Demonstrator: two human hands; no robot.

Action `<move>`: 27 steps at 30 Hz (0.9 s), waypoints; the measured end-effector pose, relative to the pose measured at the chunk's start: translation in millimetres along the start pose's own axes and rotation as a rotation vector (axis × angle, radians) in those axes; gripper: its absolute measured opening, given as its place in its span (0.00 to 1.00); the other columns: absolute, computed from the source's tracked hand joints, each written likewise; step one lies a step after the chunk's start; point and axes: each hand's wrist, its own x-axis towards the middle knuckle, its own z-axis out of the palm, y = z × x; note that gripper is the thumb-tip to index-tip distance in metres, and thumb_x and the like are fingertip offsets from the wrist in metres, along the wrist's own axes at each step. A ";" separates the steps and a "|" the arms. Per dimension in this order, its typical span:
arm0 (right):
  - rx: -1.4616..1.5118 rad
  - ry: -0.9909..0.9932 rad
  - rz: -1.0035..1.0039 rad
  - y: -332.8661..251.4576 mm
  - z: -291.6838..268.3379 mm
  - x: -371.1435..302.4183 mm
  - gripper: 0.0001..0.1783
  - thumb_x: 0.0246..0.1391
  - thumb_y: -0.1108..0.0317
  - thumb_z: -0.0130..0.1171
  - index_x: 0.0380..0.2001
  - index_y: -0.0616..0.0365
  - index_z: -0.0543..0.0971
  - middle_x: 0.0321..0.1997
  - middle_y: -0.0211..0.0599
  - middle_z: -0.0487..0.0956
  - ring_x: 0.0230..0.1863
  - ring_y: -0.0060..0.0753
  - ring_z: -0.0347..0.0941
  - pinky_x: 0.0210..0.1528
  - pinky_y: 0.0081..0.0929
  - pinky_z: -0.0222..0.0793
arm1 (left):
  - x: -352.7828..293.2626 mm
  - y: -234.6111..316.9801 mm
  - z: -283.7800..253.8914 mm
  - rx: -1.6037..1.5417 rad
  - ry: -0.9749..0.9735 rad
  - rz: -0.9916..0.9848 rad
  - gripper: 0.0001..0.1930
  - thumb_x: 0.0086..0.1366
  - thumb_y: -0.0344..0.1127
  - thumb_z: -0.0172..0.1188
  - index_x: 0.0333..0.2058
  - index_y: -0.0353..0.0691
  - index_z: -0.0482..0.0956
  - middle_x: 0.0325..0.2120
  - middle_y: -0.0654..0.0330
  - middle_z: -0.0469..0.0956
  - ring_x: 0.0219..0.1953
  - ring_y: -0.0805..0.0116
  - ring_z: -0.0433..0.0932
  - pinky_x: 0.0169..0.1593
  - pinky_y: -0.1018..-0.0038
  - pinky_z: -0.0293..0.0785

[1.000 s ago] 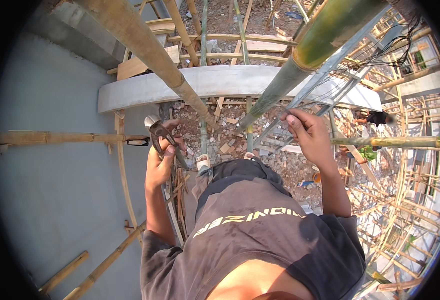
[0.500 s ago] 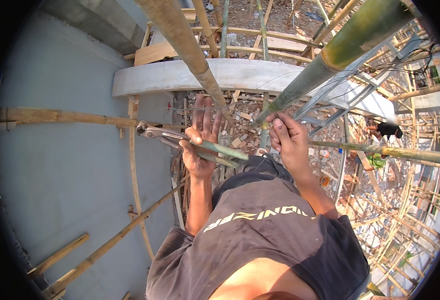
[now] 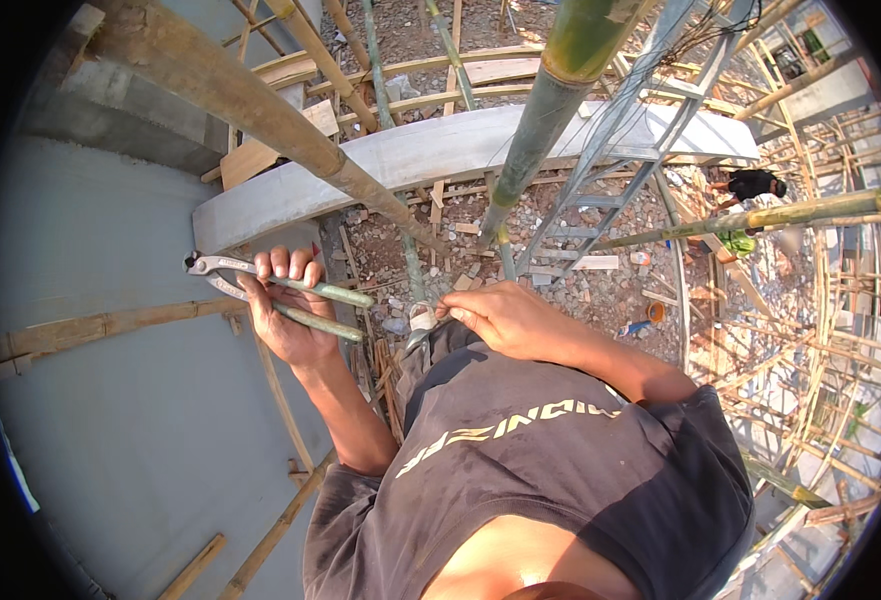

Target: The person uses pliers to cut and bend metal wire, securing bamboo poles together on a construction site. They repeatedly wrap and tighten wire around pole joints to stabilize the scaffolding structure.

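My left hand (image 3: 298, 328) is raised at the left, its fingers curled round a pair of pincers (image 3: 224, 264). These have a bare metal head and worn green grips; the head points left toward the grey wall, and the two handles stand apart. In front of my body, my right hand (image 3: 510, 318) is closed in a pinch, thumb against the fingers. Whatever lies between those fingertips is too small to make out. A thick green bamboo pole (image 3: 540, 130) rises just beyond my right hand, apart from it.
A grey wall (image 3: 110, 420) fills the left side. Bamboo poles (image 3: 250, 110) and a pale concrete beam (image 3: 410, 160) cross ahead. A metal ladder (image 3: 600, 170) leans at the right. Far below lies rubble (image 3: 580, 215), with a person (image 3: 750, 185) in black there.
My left hand has moved left, its fingers now bent round the pincers instead of stretched out. My right hand has come down and left, away from the green pole. The view has turned.
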 end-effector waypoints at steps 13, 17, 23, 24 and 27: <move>0.073 0.335 -0.060 -1.5 14.3 8.2 0.23 0.63 0.68 0.51 0.60 0.66 0.69 0.48 0.57 0.78 0.43 0.63 0.77 0.44 0.52 0.72 | -27.0 -46.1 9.2 0.422 0.109 0.147 0.17 0.76 0.49 0.51 0.36 0.41 0.68 0.31 0.64 0.65 0.33 0.70 0.64 0.35 0.73 0.66; -0.108 0.332 -0.130 7.1 20.6 3.0 0.25 0.66 0.61 0.53 0.61 0.64 0.68 0.45 0.52 0.78 0.36 0.58 0.79 0.37 0.51 0.73 | -28.2 -45.0 7.2 0.418 0.172 0.102 0.17 0.76 0.50 0.51 0.35 0.41 0.67 0.30 0.63 0.64 0.32 0.70 0.63 0.33 0.74 0.63; -0.105 0.211 -0.156 19.2 23.4 -6.4 0.18 0.65 0.59 0.54 0.52 0.56 0.79 0.40 0.46 0.81 0.35 0.54 0.79 0.36 0.48 0.73 | -21.9 -36.6 0.0 0.346 0.150 0.018 0.16 0.76 0.48 0.50 0.36 0.41 0.66 0.30 0.63 0.62 0.32 0.69 0.63 0.34 0.74 0.64; -0.052 0.242 -0.187 20.7 23.6 -6.3 0.17 0.65 0.58 0.54 0.50 0.55 0.80 0.39 0.44 0.81 0.35 0.53 0.79 0.37 0.47 0.73 | -21.3 -36.0 -2.2 0.325 0.155 0.010 0.16 0.77 0.48 0.50 0.36 0.41 0.66 0.30 0.63 0.63 0.33 0.69 0.63 0.34 0.74 0.65; 0.080 0.289 -0.253 20.9 22.5 -5.6 0.15 0.65 0.57 0.54 0.43 0.53 0.83 0.37 0.39 0.83 0.35 0.50 0.79 0.38 0.46 0.72 | -19.1 -32.6 -9.5 0.250 0.118 -0.046 0.15 0.76 0.45 0.51 0.36 0.40 0.66 0.31 0.62 0.64 0.34 0.68 0.64 0.36 0.73 0.67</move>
